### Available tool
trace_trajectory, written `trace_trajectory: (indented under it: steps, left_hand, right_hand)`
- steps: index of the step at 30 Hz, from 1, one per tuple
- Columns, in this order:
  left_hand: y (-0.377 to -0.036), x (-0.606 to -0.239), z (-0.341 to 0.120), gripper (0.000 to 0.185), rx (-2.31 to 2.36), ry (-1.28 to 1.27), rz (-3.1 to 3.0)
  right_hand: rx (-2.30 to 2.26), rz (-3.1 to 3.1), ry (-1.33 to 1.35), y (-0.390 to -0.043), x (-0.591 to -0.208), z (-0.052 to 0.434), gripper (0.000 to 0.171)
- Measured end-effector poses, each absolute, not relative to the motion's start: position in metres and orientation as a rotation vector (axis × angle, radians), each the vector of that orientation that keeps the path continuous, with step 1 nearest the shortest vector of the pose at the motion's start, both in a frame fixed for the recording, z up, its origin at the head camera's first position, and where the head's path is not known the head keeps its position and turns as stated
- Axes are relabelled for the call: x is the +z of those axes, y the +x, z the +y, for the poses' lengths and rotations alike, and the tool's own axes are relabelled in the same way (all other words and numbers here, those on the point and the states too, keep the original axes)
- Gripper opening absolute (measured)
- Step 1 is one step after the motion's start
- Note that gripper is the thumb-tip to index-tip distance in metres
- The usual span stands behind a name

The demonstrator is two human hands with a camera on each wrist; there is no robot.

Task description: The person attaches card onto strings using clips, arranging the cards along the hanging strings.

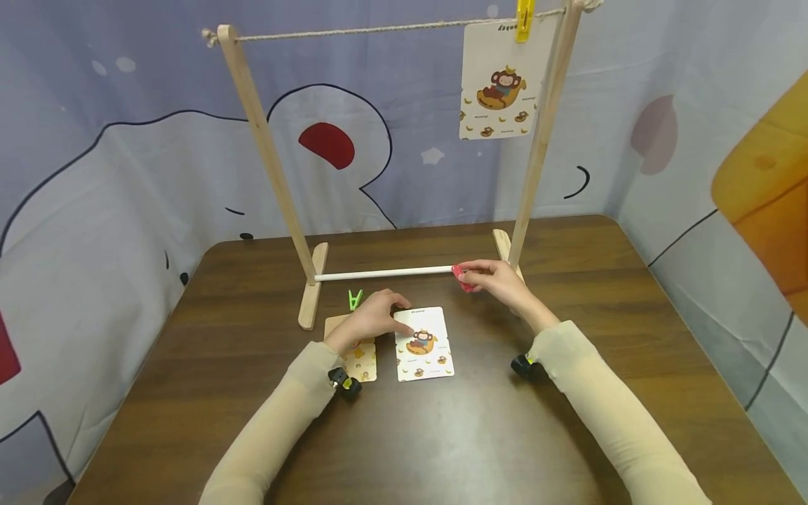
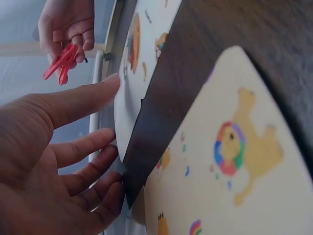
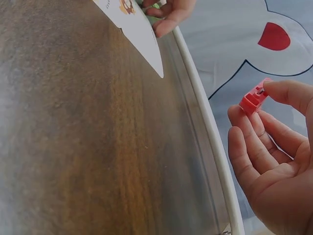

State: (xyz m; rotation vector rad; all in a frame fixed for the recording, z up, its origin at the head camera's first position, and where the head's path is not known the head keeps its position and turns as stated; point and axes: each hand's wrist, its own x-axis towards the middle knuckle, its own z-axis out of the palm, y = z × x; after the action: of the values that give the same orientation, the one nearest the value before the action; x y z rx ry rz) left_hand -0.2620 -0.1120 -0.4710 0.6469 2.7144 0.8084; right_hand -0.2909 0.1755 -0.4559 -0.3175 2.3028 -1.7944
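A white card (image 1: 424,361) with a monkey on a banana lies on the table. My left hand (image 1: 372,317) is at its upper left corner, thumb and index finger spread apart. In the left wrist view, the thumb tip and fingertips are right at the card's edge (image 2: 128,117). Under my left forearm lies a cream card (image 1: 362,363), partly hidden, with a yellow animal in a rainbow mane. My right hand (image 1: 499,282) pinches a red clothespin (image 3: 254,98) between thumb and fingers, close to the white rod (image 1: 391,273).
Behind stands a wooden frame (image 1: 268,151) with a rope (image 1: 353,32) across its top. A yellow clothespin (image 1: 524,21) holds another monkey card (image 1: 492,56) near the right post. A green clothespin (image 1: 355,300) lies on the table beyond my left hand. A printed curtain (image 1: 429,189) hangs behind.
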Motion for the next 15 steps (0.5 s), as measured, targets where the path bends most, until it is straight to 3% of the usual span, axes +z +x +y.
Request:
trace_trajectory:
  steps: [15]
  left_hand:
    - [-0.260, -0.471, -0.107, 0.050, 0.769, 0.588, 2.712]
  right_hand:
    - [-1.919, 2.192, -0.319, -0.293, -0.470, 0.177, 0.040]
